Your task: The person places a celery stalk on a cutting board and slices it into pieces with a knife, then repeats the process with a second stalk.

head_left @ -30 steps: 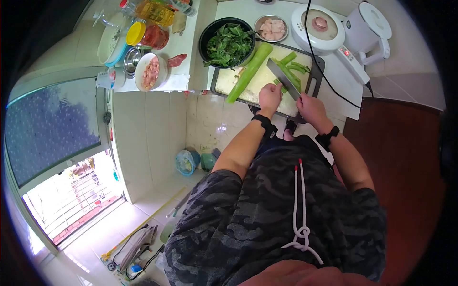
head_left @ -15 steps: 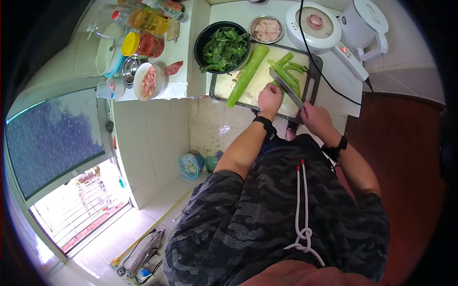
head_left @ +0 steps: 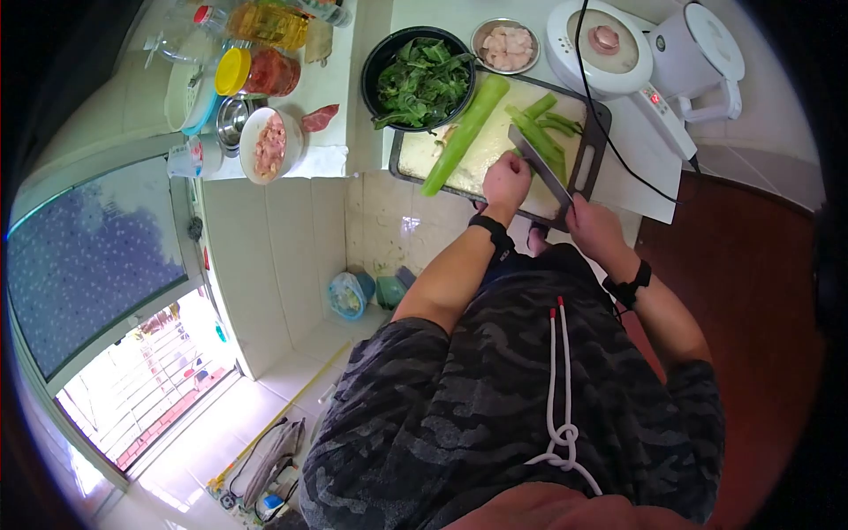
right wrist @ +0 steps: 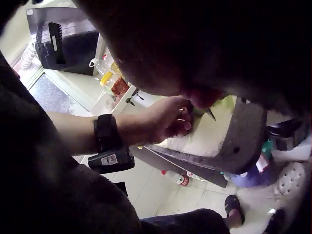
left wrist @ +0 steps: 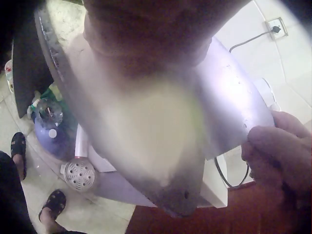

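In the head view my right hand [head_left: 601, 230] grips the handle of a kitchen knife [head_left: 541, 166], its blade slanting across the right part of the cutting board [head_left: 496, 125]. Curled left fingers lie right beside the blade; my left hand [head_left: 507, 184] holds a green stalk piece, mostly hidden under the fingers. Shorter green stalk pieces [head_left: 551, 148] lie beyond the knife. One long, thick green stalk [head_left: 466, 134] rests along the board's left side. In the left wrist view the board and the near hand are blurred, with the right hand [left wrist: 275, 146] at the right edge.
A black pot of green leaves [head_left: 424, 84] overlaps the board's far left corner. Behind stand a bowl of pale meat pieces [head_left: 507, 48], a white cooker [head_left: 601, 40] and a kettle [head_left: 702, 53]. A black cord [head_left: 601, 128] crosses on the right. Left counter: meat bowl [head_left: 269, 146], jar [head_left: 265, 72].
The right hand has drawn the knife slightly back toward the body. My left hand stays beside the blade with its fingers curled. The head view has shifted a little.
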{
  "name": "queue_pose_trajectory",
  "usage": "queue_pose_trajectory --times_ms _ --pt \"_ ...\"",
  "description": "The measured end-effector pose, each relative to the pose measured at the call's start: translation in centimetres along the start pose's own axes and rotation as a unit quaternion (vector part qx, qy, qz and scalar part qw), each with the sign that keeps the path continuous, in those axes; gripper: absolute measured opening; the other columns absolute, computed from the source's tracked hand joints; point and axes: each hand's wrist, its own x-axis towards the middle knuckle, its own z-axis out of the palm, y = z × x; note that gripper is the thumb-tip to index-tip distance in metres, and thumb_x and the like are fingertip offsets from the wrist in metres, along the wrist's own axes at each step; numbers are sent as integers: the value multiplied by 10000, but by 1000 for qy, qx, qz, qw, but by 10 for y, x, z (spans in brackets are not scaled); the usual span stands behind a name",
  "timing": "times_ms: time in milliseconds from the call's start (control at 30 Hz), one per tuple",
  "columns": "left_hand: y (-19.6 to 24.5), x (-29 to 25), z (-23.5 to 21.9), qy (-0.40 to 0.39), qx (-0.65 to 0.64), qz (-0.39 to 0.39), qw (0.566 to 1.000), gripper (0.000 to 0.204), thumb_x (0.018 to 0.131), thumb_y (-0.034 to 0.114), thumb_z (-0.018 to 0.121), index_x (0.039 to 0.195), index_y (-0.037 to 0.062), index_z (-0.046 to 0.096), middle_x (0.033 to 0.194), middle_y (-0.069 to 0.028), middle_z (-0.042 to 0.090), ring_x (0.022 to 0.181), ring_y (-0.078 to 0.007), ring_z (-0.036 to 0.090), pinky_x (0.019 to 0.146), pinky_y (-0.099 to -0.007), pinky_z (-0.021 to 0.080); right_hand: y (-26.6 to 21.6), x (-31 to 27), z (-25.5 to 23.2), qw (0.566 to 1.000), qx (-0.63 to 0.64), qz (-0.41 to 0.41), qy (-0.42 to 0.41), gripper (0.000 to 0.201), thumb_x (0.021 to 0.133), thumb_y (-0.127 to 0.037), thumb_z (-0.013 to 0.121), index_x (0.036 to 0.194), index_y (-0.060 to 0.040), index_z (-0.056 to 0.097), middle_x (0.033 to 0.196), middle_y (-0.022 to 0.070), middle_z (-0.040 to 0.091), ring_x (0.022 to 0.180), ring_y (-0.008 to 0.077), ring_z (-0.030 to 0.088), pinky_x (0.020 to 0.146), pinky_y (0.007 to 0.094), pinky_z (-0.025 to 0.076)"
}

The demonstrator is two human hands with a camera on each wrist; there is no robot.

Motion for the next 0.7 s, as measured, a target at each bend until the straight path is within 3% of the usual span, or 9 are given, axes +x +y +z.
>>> queue_pose_trajectory --times_ms 133,300,433,600,700 --pt "-4 0 -2 -2 16 15 1000 189 851 260 583 814 80 627 723 -156 657 733 -375 650 670 -464 511 2 21 30 1000 14 -1 -1 188 912 -225 520 909 -37 537 740 224 632 717 435 625 634 558 474" --pt "-18 0 3 47 -8 48 998 229 854 283 604 806 61 629 722 -185 657 738 -390 657 683 -479 519 -8 41 43 997 9 -16 80 202 918 -241 525 881 -43 551 687 202 630 664 422 626 599 546 479" --pt "-9 -6 -5 25 39 44 998 254 844 307 631 790 59 628 702 -180 659 726 -381 662 676 -472 522 12 40 48 993 28 -21 112 218 922 -256 533 863 -47 554 666 193 623 643 416 621 585 541 475" --pt "-5 -6 -32 104 62 3 993 261 832 329 660 787 74 625 679 -138 670 695 -359 671 652 -445 530 10 25 38 985 109 -36 130 228 920 -269 549 889 -43 556 669 200 612 641 425 603 574 540 451" --pt "2 -6 -27 86 46 41 994 257 830 339 672 832 82 659 715 -139 688 707 -355 677 664 -438 537 6 18 31 972 186 -1 141 223 921 -261 549 899 -40 561 685 203 611 660 427 601 586 538 445"
